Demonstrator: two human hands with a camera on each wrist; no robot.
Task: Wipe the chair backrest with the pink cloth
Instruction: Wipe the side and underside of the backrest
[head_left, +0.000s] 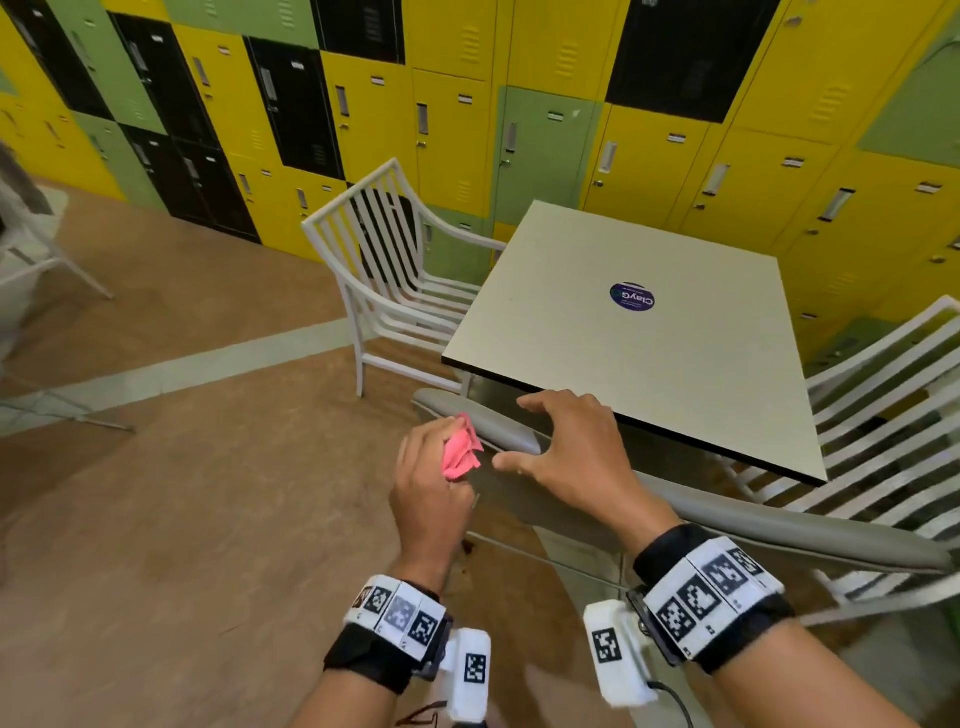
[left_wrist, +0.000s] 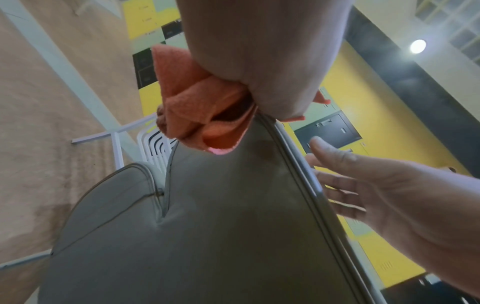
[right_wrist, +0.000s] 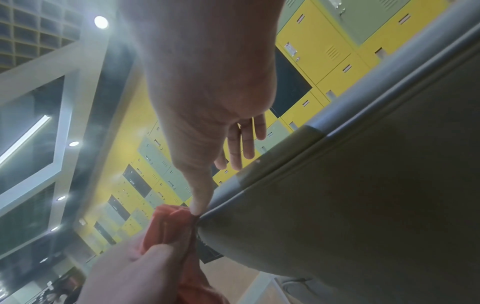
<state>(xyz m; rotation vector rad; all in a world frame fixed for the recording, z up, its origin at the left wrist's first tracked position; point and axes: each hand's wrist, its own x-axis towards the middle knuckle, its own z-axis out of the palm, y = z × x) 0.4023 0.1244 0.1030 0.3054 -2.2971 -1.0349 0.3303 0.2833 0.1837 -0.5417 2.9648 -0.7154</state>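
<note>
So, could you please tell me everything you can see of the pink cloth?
The pink cloth is a soft, fleecy-looking fabric, bunched into loose folds, not spread flat. The left hand grips it, with folds poking out past the fingers. It sits at the left end of the grey chair backrest, against its top edge. The right hand, open, hovers beside it.

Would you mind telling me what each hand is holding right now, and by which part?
The left hand grips the bunched pink cloth around its middle. The right hand is spread open above the chair backrest, holding nothing.
</note>
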